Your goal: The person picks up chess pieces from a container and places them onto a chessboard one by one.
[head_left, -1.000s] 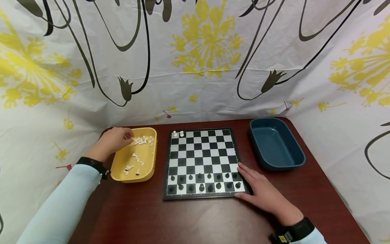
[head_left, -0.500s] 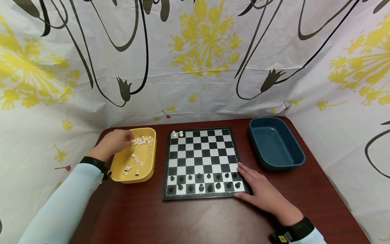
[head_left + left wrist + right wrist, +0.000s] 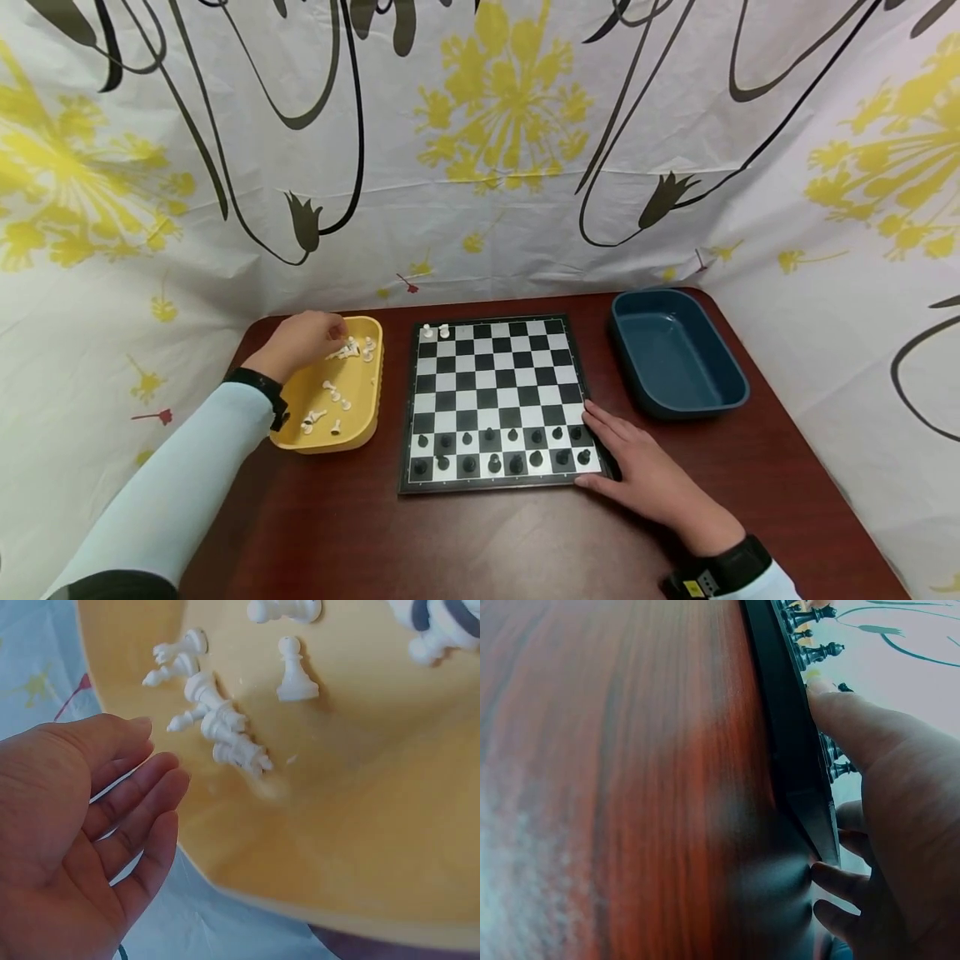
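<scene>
The white chess pieces (image 3: 217,727) lie tumbled on their sides in the far end of the yellow tray (image 3: 352,392), which sits left of the chessboard (image 3: 495,392) on the surface (image 3: 480,542). The left hand (image 3: 300,342) hovers over that far cluster, fingers loosely spread and holding nothing in the wrist view, fingertips just short of the nearest piece. To pick well, I judge it best to single out one piece at the edge of the heap, pinch it by its narrow neck, and lift straight up so neighbours do not roll. Two white pieces (image 3: 436,331) stand on the far-left corner of the board; black pieces (image 3: 501,446) fill the two near rows. The right hand (image 3: 645,475) lies flat, fingers pressed against the board's near-right edge, steadying it. A blue tray (image 3: 678,350) sits far right.
</scene>
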### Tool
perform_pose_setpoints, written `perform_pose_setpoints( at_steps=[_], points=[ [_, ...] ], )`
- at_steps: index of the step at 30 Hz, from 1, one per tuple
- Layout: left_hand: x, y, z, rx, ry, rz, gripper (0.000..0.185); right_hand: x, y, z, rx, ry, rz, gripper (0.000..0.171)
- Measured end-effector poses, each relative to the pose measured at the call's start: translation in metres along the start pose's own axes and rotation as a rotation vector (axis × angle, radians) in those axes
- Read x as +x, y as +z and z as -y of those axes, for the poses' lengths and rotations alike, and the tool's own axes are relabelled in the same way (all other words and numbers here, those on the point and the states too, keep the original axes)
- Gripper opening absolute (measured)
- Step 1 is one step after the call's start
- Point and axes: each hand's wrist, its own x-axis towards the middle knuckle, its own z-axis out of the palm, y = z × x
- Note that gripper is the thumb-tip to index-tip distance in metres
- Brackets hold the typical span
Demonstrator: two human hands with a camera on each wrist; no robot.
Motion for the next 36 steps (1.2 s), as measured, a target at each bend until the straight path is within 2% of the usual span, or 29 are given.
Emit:
perform_pose_setpoints(
  at_steps=[4,9,16,21,26,31,36],
  points=[
    [0.010,0.006,-0.004,0.046,0.022,0.009,0.022,0.001,0.002,0.000,0.003,0.009,0.005,0.105],
    [0.018,0.010,-0.007,0.077,0.014,0.035,0.024,0.003,0.001,0.000,0.005,0.009,0.010,0.105],
    [0.022,0.016,-0.009,0.113,-0.006,0.074,0.015,0.002,0.003,-0.001,0.005,-0.004,-0.001,0.105],
    [0.021,0.016,-0.011,0.114,-0.011,0.057,0.014,0.001,0.004,-0.001,0.005,-0.012,-0.011,0.103],
    [0.015,0.009,-0.014,0.103,0.000,0.010,0.013,0.000,0.004,-0.001,0.005,-0.007,-0.008,0.103],
    [0.015,-0.005,-0.016,0.099,-0.003,-0.006,0.012,0.000,0.003,-0.002,0.005,-0.007,-0.005,0.102],
    [0.019,-0.020,-0.027,0.104,0.043,-0.040,0.014,0.000,0.003,-0.003,0.003,-0.009,-0.005,0.103]
  ],
)
